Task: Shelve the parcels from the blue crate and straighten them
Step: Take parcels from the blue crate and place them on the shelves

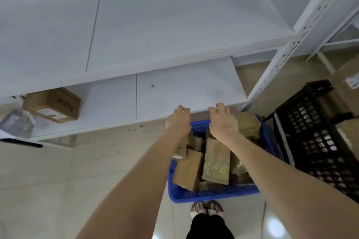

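Plastic crates, cardboard parcels, painted shelving
Blue crate (213,194) moulded plastic, perforated walls; parcels (188,172) matt brown cardboard; taped parcel (216,169) under shiny clear tape; shelf boards (184,87) smooth matt white, probably painted metal; black crate (320,141) lattice plastic; floor (48,180) glossy tile

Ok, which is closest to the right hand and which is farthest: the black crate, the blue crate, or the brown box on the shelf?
1. Blue crate, right beneath the right hand.
2. Black crate, off to its right.
3. Brown box, far left on the shelf.
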{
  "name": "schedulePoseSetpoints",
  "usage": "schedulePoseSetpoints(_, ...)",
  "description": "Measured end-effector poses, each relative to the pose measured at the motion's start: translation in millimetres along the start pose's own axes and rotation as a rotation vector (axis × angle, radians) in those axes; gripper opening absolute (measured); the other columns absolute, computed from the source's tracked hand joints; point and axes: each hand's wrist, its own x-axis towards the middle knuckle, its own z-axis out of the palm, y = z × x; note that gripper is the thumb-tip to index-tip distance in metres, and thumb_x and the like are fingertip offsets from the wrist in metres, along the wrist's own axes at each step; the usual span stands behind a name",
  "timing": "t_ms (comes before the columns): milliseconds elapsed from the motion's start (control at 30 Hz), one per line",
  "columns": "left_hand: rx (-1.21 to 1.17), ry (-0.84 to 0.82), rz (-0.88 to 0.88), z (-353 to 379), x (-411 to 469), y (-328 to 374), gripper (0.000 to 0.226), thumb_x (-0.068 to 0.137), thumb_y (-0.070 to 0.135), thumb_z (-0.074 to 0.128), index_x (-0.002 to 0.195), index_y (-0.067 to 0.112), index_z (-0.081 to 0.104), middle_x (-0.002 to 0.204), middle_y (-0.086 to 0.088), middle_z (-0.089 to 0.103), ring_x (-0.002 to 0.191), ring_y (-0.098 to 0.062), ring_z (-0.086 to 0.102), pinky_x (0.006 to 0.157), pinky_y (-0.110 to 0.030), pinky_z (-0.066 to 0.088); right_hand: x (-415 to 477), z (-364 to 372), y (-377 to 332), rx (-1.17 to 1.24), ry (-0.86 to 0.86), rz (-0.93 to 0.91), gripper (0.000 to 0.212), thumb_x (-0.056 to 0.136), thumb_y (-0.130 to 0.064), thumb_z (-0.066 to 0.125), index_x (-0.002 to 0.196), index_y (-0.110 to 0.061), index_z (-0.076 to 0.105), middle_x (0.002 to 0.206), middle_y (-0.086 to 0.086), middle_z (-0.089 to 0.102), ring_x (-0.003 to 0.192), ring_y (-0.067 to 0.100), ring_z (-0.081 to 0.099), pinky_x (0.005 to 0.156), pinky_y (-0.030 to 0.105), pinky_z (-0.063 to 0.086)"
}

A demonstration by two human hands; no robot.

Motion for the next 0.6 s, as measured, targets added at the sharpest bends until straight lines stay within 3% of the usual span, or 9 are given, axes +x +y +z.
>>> schedulePoseSetpoints(100, -0.06, -0.075, -0.082, 54, 15, -15, 0.047, 0.092, 0.014, 0.052, 0.137, 0.012, 0.039, 0.135, -0.008, 0.037, 0.12, -0.028, 0.046, 0.089, -0.039, 0.049, 10, 56, 0, 0.036, -0.099, 0.02, 0.056, 0.091, -0.016, 0.059, 0.142, -0.017, 0.034, 0.144, 0.011, 0.029, 0.129, 0.029, 0.036, 0.095, 0.036, 0.046)
schedulePoseSetpoints(233, -0.271, -0.159, -0.21, 135, 39, -43, 0.034, 0.097, 0.015, 0.037, 0.129, 0.004, 0.045, 0.134, -0.013, 0.048, 0.119, -0.032, 0.047, 0.099, -0.041, 0.043, 30, 129, -6, 0.162, -0.212, 0.066, 0.06, 0.094, -0.019, 0.057, 0.146, -0.018, 0.027, 0.147, 0.01, 0.025, 0.131, 0.029, 0.034, 0.098, 0.037, 0.043)
schedulePoseSetpoints(333, -0.372, -0.175, -0.374, 181, 50, -64, 0.055, 0.096, 0.027, 0.048, 0.144, 0.007, 0.03, 0.146, -0.016, 0.034, 0.131, -0.035, 0.038, 0.108, -0.042, 0.034, 53, 187, -12, 0.37, -0.307, 0.173, 0.071, 0.09, -0.034, 0.063, 0.148, -0.02, 0.025, 0.149, 0.01, 0.026, 0.133, 0.029, 0.036, 0.103, 0.039, 0.04)
schedulePoseSetpoints(433, -0.529, -0.169, -0.547, 224, 66, -90, 0.074, 0.089, 0.025, 0.062, 0.147, 0.006, 0.021, 0.149, -0.018, 0.026, 0.133, -0.037, 0.035, 0.109, -0.042, 0.033, 74, 244, -20, 0.607, -0.388, 0.251, 0.084, 0.083, -0.046, 0.069, 0.15, -0.019, 0.026, 0.152, 0.01, 0.029, 0.137, 0.029, 0.033, 0.107, 0.044, 0.036)
schedulePoseSetpoints(600, -0.573, -0.13, -0.617, 275, 99, -125, 0.092, 0.085, 0.034, 0.065, 0.151, 0.01, 0.007, 0.15, -0.018, 0.023, 0.135, -0.036, 0.033, 0.107, -0.046, 0.036, 110, 321, -37, 0.899, -0.524, 0.381, 0.099, 0.072, -0.056, 0.074, 0.151, -0.021, 0.024, 0.151, 0.009, 0.035, 0.135, 0.03, 0.039, 0.11, 0.05, 0.035)
